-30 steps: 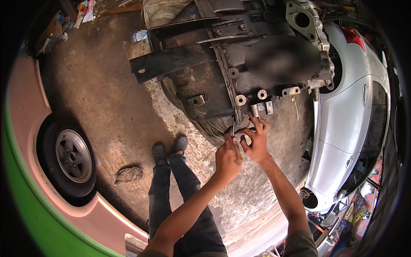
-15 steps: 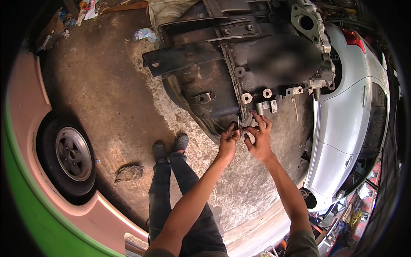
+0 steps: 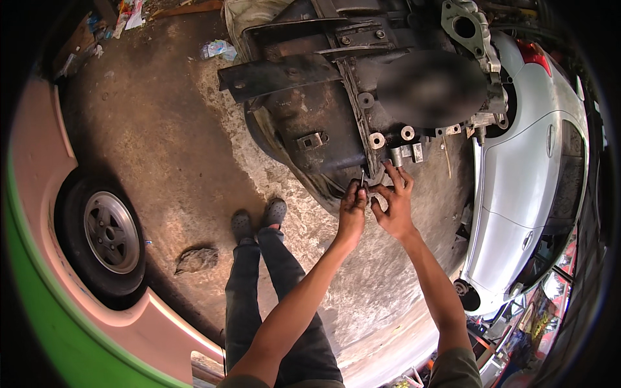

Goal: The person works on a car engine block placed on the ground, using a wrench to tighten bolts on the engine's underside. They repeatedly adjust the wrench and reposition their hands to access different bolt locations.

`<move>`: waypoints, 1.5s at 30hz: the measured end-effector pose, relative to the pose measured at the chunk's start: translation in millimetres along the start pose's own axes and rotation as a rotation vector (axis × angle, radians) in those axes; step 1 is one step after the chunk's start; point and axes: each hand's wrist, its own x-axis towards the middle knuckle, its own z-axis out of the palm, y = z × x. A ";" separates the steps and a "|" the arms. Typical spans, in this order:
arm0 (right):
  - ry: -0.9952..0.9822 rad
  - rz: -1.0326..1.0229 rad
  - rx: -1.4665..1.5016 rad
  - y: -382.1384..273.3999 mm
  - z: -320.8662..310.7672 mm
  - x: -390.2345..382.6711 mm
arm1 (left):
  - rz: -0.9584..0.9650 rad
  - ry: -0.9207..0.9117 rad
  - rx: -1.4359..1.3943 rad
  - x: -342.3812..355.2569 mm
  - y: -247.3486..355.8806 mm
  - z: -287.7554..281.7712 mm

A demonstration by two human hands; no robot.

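Observation:
My left hand [image 3: 352, 210] is closed, thumb and fingers pinching a thin metal pin-like piece [image 3: 363, 179] that points up at the near lower edge of a large dark, greasy engine assembly [image 3: 284, 132]. Whether the piece is a bolt or a tool is too small to tell. My right hand [image 3: 396, 205] is beside it, fingers apart and thumb spread. One of its fingertips lies against the left fingers; others reach up beside a short metal tube [image 3: 396, 157] on the assembly's edge. Both hands' fingertips are blackened.
Silver car [image 3: 517, 187] stands close on the right. A green and pink vehicle body with a wheel [image 3: 107, 233] is on the left. A flat dark scrap [image 3: 196, 260] and a crumpled plastic wrapper [image 3: 218, 50] lie on the stained concrete floor [image 3: 155, 142].
The view has shifted slightly, so the assembly appears a little higher and farther right. Both hands keep nearly the same place at its edge; the left hand still pinches the thin piece.

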 end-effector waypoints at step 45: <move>-0.004 -0.059 -0.070 4.4 -4.5 2.0 | 0.222 -0.168 1.125 4.6 152.6 -9.8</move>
